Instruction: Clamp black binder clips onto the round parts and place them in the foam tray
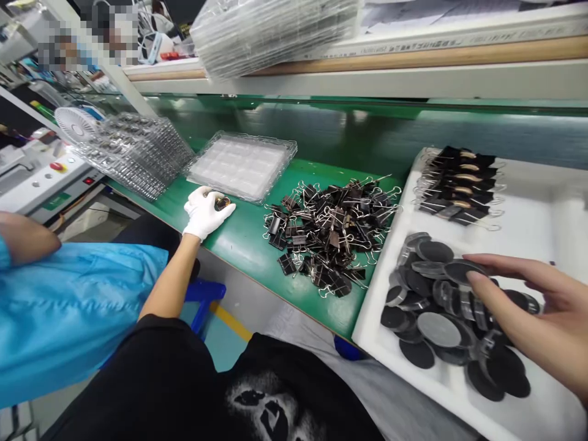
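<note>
My left hand [207,214], in a white glove, rests at the table's near edge, its fingers curled round a small round part [223,203] with a dark and amber top. Over the white foam tray [542,245], my bare right hand [537,294] pinches a black-faced disc [459,270] between thumb and fingers. Beneath it lies a heap of similar discs [420,355], some with clear rims and one showing a grey face. At the tray's far end, several black binder clips [459,187] stand in a row, clamped on something pale.
Loose binder clips [331,233] are piled on the green table [239,236]. A clear plastic tray [243,165] lies behind my left hand, beside stacked clear trays [138,150]. More plastic trays [275,30] sit on the shelf. A person in a blue garment [78,306] is at left.
</note>
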The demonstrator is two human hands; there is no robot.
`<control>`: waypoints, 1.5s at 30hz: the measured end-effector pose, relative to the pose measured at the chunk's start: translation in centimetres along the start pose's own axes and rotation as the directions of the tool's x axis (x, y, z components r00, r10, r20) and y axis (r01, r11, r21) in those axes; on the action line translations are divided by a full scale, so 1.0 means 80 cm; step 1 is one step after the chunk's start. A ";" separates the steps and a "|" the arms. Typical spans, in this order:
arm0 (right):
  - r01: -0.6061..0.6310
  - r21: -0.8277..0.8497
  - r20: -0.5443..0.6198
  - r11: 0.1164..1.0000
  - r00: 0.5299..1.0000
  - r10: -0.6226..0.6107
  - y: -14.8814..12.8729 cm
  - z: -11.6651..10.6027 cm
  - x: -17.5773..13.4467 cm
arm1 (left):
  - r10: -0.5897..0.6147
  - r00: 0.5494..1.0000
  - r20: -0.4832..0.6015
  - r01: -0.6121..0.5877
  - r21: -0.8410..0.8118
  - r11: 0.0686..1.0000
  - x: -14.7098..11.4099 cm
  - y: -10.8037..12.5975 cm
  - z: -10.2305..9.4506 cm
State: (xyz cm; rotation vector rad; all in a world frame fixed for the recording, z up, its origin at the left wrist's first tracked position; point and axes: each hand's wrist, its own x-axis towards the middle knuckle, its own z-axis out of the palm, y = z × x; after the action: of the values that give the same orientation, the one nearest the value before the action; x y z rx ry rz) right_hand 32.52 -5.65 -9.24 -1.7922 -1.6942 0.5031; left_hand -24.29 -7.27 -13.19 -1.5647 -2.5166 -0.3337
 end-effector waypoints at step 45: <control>-0.163 0.745 0.279 0.647 0.957 -0.079 -0.036 0.021 -0.009 | 0.943 0.329 -0.045 -0.757 -0.609 0.235 -0.085 0.395 -0.097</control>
State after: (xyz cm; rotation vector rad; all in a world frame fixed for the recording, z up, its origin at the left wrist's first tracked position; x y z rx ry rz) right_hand 29.21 -6.12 -8.69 -1.1452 -1.2852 1.3379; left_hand 7.18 -1.69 -4.13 -3.1930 -1.1909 -0.6487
